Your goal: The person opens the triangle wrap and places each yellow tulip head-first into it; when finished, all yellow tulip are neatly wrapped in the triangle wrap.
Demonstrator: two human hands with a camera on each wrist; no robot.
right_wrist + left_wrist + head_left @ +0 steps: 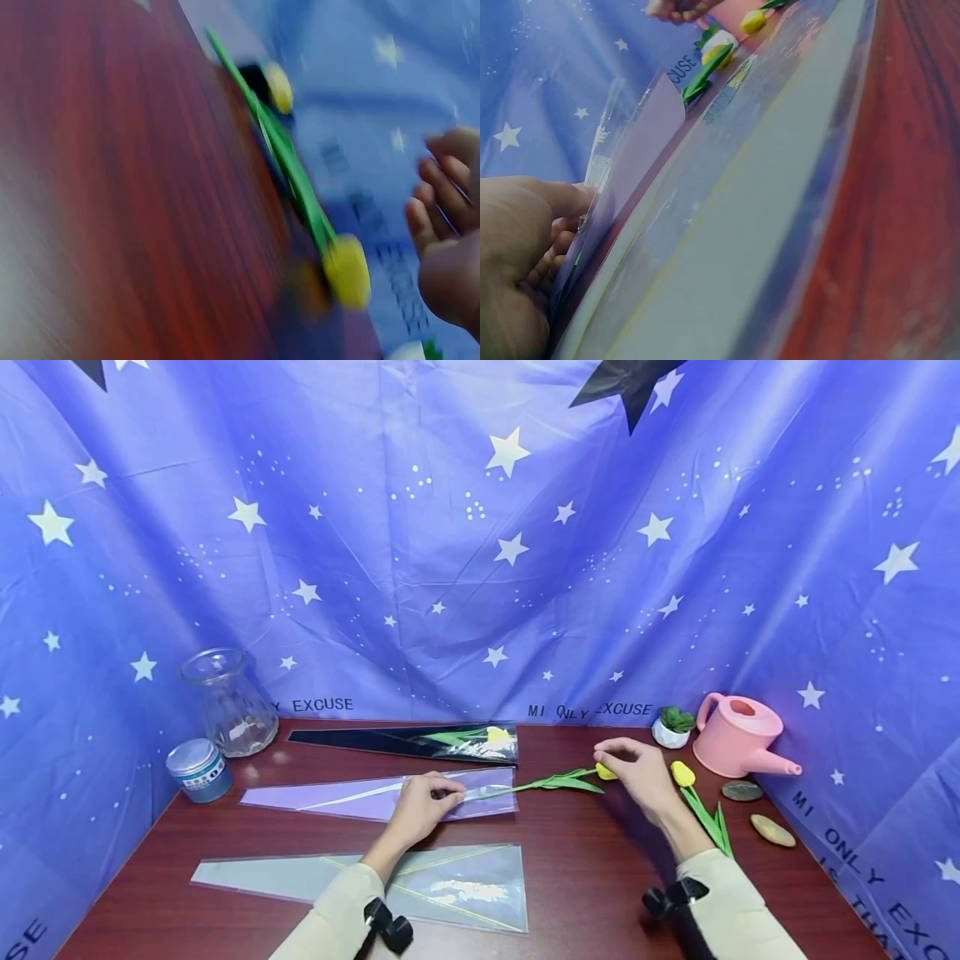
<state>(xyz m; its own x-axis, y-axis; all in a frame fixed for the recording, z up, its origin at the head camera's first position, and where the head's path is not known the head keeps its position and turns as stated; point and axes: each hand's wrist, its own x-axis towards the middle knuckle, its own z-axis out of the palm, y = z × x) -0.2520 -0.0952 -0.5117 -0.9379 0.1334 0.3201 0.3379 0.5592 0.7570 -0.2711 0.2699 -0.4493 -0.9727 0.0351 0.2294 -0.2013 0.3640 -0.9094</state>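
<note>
My left hand (422, 806) pinches the clear film of a purple flower sleeve (330, 797) between thumb and fingers; the left wrist view shows the film raised off the purple backing (646, 139). The stem of a yellow tulip (558, 781) runs into the sleeve's wide right end, its leaves and bloom lying outside. Over that bloom in the head view is my right hand (637, 772). The blurred right wrist view shows the right hand (450, 217) with loosely bent fingers, apart from the tulip's yellow bloom (347, 272).
A black sleeve (360, 742) with a tulip lies behind, a grey-white sleeve (300, 875) in front. Another tulip (701, 806) lies by my right forearm. A pink watering can (738, 739), potted succulent (671, 728) and two stones (772, 831) stand right; a glass vase (236, 710) and blue jar (199, 772) left.
</note>
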